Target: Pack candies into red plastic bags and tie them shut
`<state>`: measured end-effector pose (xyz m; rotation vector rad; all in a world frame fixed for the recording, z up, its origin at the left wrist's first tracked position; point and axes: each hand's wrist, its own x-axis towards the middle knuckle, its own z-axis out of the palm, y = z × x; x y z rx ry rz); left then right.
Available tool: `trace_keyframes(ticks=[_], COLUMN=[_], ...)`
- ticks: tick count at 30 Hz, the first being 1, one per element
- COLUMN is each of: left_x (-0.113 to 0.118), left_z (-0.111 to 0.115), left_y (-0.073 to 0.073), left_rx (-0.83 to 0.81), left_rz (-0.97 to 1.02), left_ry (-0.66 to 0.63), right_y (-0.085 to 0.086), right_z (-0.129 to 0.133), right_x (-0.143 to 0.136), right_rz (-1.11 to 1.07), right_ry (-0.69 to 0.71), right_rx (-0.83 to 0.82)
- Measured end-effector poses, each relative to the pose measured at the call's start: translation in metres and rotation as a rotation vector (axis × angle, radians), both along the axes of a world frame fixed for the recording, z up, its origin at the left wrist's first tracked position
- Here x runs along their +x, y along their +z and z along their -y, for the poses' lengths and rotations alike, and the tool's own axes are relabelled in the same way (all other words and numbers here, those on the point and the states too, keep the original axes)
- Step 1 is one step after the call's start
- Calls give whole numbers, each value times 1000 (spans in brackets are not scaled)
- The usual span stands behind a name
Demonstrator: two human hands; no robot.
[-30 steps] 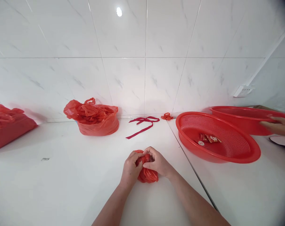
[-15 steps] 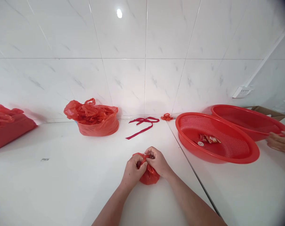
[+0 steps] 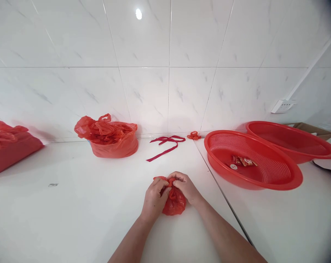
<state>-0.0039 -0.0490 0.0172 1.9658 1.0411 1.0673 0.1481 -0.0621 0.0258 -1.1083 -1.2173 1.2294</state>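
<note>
A small red plastic bag (image 3: 175,204) lies on the white table in front of me, rounded at the bottom and gathered at the top. My left hand (image 3: 156,195) pinches its gathered top from the left. From the right, my right hand (image 3: 185,187) grips the same twisted plastic, its fingers curled close to the left fingertips. A loop of plastic shows just below the fingers. What is inside the bag cannot be made out.
Toward the wall stand a bag stuffed with red plastic bags (image 3: 113,144), a dark red ribbon (image 3: 165,148) and a scrap of red plastic (image 3: 194,135). A red basket (image 3: 253,182) with small packets (image 3: 244,161), another red basin (image 3: 291,140) and a red bundle (image 3: 14,153) flank them.
My fingers have shifted slightly at the bag's top, and a plastic loop now shows below them. Another person's hand at the far right basin has left the view.
</note>
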Motion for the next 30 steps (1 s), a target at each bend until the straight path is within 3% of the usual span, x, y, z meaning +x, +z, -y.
trace_keyframes(ticks=[8,11,17,22,26,30], left_x=[3,1,-3,-4,-6,-18], left_z=[1,2,-1,-3,-6,-16], left_y=[-4,-1,6,1,2,7], left_rx=[-21,-188,-555,-709,-744,-692], left_rz=[1,120,540,750,883,1024], left_ry=[-7,-45,-301,-303,-309,-145], right_y=[-4,-3,-8,-14,-18,-19], right_z=[-2,-1,-6,-12,-17,-21], right_x=[8,9,9,12,24,39], right_rz=[-115,-198,-516,-688,-654,-534], right_ry=[-7,26,6,-94,-143,-268], right_rx=[-100,-116,-181,-218,-171,-89])
